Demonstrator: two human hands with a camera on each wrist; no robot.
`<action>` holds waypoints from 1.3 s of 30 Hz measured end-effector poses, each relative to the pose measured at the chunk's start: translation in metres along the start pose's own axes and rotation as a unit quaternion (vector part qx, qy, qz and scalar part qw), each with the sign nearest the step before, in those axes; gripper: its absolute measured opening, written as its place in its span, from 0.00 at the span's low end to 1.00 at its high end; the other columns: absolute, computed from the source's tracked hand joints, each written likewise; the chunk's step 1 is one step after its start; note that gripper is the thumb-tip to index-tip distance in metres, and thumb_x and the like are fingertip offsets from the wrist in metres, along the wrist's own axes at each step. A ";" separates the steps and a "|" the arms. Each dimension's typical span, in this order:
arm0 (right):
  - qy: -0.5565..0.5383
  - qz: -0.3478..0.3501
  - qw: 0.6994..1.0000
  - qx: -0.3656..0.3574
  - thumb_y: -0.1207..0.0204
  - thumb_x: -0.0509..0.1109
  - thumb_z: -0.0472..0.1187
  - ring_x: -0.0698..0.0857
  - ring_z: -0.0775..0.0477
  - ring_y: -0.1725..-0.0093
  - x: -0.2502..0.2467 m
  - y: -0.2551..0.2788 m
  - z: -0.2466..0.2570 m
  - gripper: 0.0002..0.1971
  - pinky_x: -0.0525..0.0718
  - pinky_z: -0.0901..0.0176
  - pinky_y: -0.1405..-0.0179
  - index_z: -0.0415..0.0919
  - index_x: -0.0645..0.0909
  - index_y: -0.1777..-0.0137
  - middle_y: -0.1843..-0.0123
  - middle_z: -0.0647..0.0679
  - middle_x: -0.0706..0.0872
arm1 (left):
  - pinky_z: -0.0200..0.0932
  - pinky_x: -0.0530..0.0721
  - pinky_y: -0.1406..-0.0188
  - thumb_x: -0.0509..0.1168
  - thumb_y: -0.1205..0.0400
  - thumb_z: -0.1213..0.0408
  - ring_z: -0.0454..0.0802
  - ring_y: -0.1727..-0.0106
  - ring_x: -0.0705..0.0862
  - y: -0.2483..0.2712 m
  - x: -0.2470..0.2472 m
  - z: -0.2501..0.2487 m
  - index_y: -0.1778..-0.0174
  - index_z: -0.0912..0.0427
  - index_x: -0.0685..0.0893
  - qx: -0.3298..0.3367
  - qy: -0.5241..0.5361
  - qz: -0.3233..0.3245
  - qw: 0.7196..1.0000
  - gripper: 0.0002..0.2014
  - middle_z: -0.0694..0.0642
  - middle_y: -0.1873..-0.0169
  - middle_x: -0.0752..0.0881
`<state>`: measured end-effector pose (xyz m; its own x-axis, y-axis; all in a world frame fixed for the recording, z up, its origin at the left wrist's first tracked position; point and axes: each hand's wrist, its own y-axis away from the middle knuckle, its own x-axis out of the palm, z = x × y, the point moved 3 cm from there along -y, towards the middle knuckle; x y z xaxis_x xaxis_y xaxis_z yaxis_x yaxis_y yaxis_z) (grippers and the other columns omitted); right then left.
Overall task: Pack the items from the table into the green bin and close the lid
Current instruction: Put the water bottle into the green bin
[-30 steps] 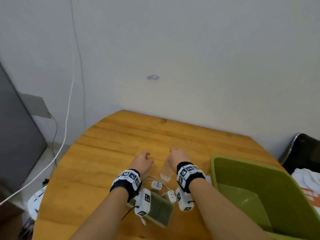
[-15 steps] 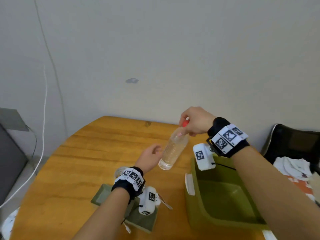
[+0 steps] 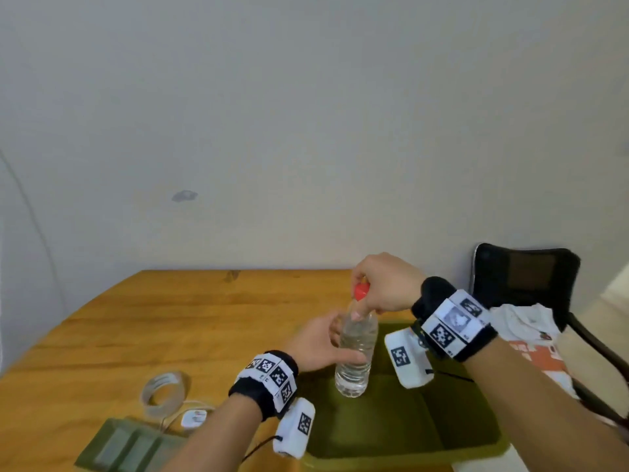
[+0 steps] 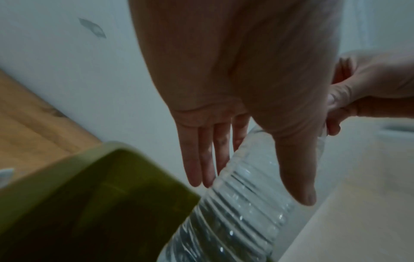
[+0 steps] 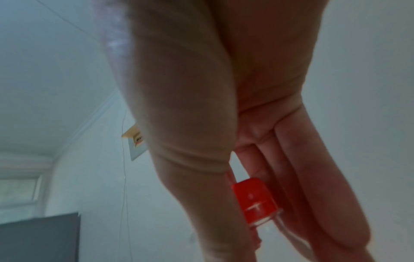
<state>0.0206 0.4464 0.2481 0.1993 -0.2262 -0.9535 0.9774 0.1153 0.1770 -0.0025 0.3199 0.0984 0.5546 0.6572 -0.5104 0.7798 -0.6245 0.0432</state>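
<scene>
A clear plastic bottle (image 3: 354,362) with a red cap (image 3: 361,290) hangs nearly upright over the open green bin (image 3: 476,449), its base just above the bin's inside. My right hand (image 3: 360,306) pinches it at the neck, right under the cap (image 5: 255,202). My left hand (image 3: 335,345) lies against the bottle's side (image 4: 241,209), straight fingers (image 4: 201,159) behind it and thumb across the front. The bin's near rim (image 4: 74,170) shows under the left hand. A flat olive-green ribbed panel (image 3: 126,447), possibly the lid, lies on the wooden table (image 3: 153,328) at the lower left.
A roll of clear tape (image 3: 165,391) and a white charger with its cable (image 3: 194,419) lie on the table left of my left wrist. A black chair (image 3: 524,277) with clothes (image 3: 531,338) on it stands right of the bin. The wall is close behind.
The right hand lifted the bottle off the table, carried it right and lowered it over the bin. The left hand followed and now touches the bottle's side. The view swung right.
</scene>
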 end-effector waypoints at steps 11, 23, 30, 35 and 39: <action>0.031 0.072 0.993 -0.091 0.23 0.76 0.34 0.87 0.44 0.47 0.131 -0.052 -0.030 0.10 0.87 0.53 0.47 0.40 0.87 0.42 0.45 0.44 0.89 | 0.53 0.68 0.18 0.69 0.19 0.61 0.57 0.16 0.64 -0.002 -0.008 0.082 0.14 0.56 0.60 -0.185 -0.289 -0.101 0.934 0.37 0.57 0.15 0.63; 0.069 0.099 0.983 -0.136 0.23 0.74 0.31 0.86 0.41 0.52 0.159 -0.092 -0.002 0.08 0.85 0.51 0.51 0.35 0.87 0.45 0.50 0.43 0.87 | 0.39 0.82 0.41 0.64 0.15 0.64 0.51 0.39 0.86 0.005 -0.010 0.094 0.13 0.57 0.59 -0.193 -0.141 -0.094 0.967 0.34 0.58 0.30 0.83; 0.097 0.119 0.982 -0.112 0.24 0.74 0.31 0.87 0.40 0.54 0.163 -0.105 0.002 0.11 0.86 0.48 0.51 0.34 0.87 0.42 0.50 0.41 0.89 | 0.39 0.82 0.41 0.66 0.16 0.62 0.51 0.40 0.87 0.006 -0.015 0.097 0.13 0.55 0.58 -0.176 -0.126 -0.068 0.974 0.36 0.57 0.28 0.83; 0.118 0.133 0.978 -0.108 0.23 0.74 0.33 0.88 0.37 0.49 0.161 -0.107 0.011 0.12 0.86 0.47 0.52 0.35 0.85 0.40 0.44 0.38 0.89 | 0.45 0.86 0.46 0.66 0.17 0.62 0.52 0.50 0.88 0.004 -0.022 0.097 0.25 0.54 0.74 -0.151 -0.116 -0.049 0.980 0.23 0.56 0.38 0.88; 0.155 0.147 0.971 -0.105 0.23 0.73 0.33 0.86 0.38 0.54 0.156 -0.106 0.020 0.11 0.84 0.48 0.56 0.35 0.86 0.42 0.44 0.38 0.89 | 0.49 0.86 0.43 0.66 0.17 0.63 0.53 0.51 0.87 0.001 -0.028 0.096 0.27 0.53 0.76 -0.149 -0.133 -0.025 0.980 0.21 0.57 0.38 0.88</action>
<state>-0.0509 0.3791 0.0857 0.4045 0.1453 -0.9029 0.8395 0.3326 0.4296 -0.0455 0.2603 0.0305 0.4496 0.5254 -0.7223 0.8759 -0.4180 0.2412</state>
